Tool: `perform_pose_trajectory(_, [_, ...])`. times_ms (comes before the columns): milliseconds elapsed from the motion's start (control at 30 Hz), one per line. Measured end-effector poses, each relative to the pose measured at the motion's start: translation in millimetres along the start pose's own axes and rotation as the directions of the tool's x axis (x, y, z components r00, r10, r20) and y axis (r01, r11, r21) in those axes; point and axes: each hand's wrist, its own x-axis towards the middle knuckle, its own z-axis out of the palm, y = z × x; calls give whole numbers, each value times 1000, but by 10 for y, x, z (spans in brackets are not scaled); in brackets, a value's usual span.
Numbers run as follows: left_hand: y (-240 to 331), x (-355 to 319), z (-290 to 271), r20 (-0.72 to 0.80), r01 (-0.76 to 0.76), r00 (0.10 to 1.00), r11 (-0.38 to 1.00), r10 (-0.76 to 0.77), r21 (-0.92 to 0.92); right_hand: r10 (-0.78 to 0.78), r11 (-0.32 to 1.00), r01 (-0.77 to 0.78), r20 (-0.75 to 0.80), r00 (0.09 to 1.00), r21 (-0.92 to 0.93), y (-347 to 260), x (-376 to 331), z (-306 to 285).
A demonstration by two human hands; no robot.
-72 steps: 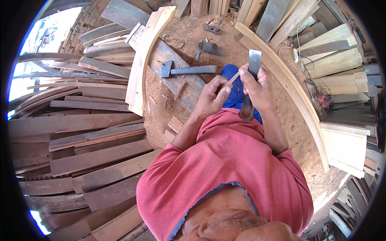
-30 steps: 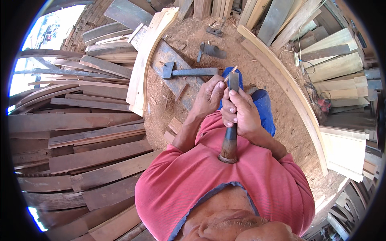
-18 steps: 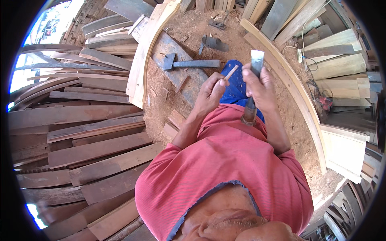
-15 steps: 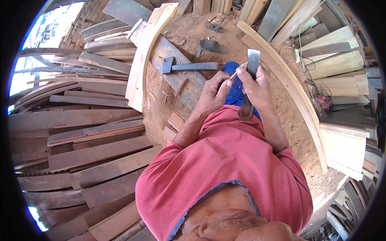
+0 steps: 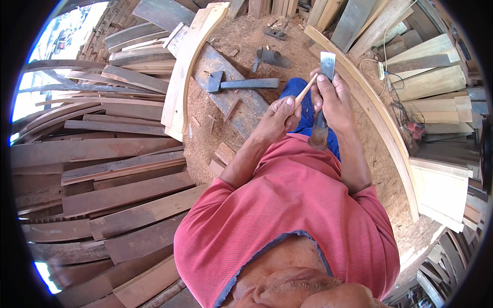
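Note:
My left hand [image 5: 279, 120] is closed around the lower end of a thin, tapered wooden peg [image 5: 306, 89], which slants up to the right. The peg's upper tip lies against the fingers of my right hand [image 5: 336, 105]. That hand is wrapped around a wide chisel [image 5: 327, 62], its flat metal blade pointing up and its handle end hanging down near my lap. To the left, a hammer [image 5: 249, 83] with a dark squarish head lies on a worn board [image 5: 208, 60]. My fingers hide the middle of the chisel.
A curved pale wooden piece [image 5: 179, 97] stands left of the board, and a long curved one [image 5: 377, 108] runs along the right. Hand planes [image 5: 272, 57] lie on the shavings-covered ground ahead. Stacked planks [image 5: 118, 149] fill the left side; a cable [image 5: 382, 77] hangs among boards at right.
My left hand has drawn slightly down from the right hand, so more of the peg shows. The right hand and chisel have shifted a little up and to the right.

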Motion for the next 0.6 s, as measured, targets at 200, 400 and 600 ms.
perform_pose_trajectory(200, [139,307,4,-210,-168,962,985,174,45,206,770,-173,18,978,614,-31,-146,324])
perform_pose_trajectory(400, [387,310,-82,-203,-188,933,886,295,425,354,627,-505,362,863,593,51,-467,606])
perform_pose_trajectory(600, [423,103,-179,-50,-288,846,534,530,795,340,686,-492,361,868,536,-30,-527,677])
